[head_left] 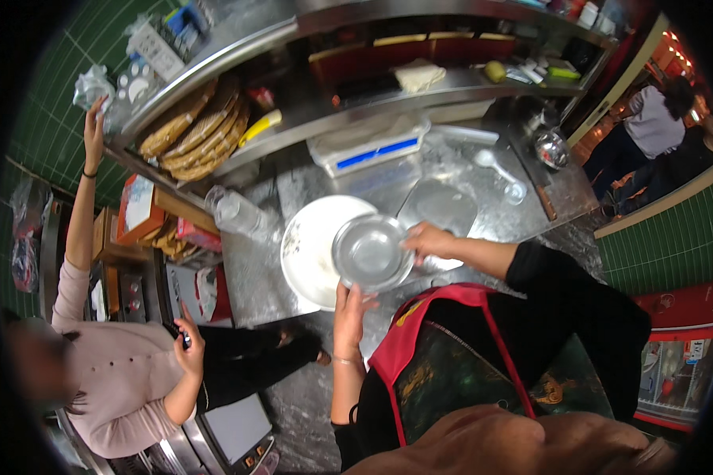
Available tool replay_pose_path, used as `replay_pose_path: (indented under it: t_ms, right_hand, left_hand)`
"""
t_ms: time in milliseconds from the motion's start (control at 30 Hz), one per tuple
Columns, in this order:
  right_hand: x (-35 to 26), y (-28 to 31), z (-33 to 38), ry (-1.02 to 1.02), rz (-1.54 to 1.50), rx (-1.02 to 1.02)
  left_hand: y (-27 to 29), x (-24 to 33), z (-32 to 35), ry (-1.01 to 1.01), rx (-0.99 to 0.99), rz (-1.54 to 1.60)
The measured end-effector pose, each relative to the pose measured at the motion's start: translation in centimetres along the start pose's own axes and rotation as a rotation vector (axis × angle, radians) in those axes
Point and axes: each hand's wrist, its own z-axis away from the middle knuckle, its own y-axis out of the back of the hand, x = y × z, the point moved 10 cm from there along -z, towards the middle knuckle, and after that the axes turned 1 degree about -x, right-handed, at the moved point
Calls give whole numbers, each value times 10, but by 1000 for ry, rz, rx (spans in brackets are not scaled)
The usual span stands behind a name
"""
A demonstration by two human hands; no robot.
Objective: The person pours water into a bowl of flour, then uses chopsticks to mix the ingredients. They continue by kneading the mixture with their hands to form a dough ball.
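Left hand (348,309) reaches up from below, fingers gripping the lower rim of a steel bowl (370,253). Right hand (426,240) comes in from the right, forearm level, grasping the bowl's right rim. The bowl is held over a white plate (309,253) on the steel counter (253,277) and appears empty.

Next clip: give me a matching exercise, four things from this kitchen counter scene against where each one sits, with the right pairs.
Things:
1. metal bowl
2. white plate
3. stack of flatbreads
4. white ladle

Places:
A. lying on the steel counter, right of the scale
B. on the shelf at upper left
C. held by the left hand and right hand
D. flat on the counter, partly under the bowl

Pairs: 1-C, 2-D, 3-B, 4-A
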Motion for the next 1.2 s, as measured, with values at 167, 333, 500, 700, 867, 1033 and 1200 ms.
replay_pose_path:
  t_ms: [167, 333, 500, 700, 867, 1033, 1200]
  right_hand:
    - [-14, -26, -2, 2, 122, -161]
    - [-96, 4, 26, 56, 230, -325]
    - [-230, 188, 84, 389, 402, 161]
    - [-306, 393, 213, 714, 465, 800]
    - [-298, 471, 266, 798, 320, 846]
    - [-281, 513, 322, 828, 312, 1069]
    - [-311, 575, 368, 693, 536, 1329]
  left_hand:
    - [-8, -6, 18, -78, 244, 98]
    - [-18, -3, 33, -130, 374, 129]
    - [-27, -17, 37, -173, 431, 284]
    - [-5, -36, 47, -228, 605, 259]
    - [6, -37, 50, -261, 604, 287]
    - [16, -36, 50, -233, 597, 289]
    - [30, -48, 47, -186, 632, 250]
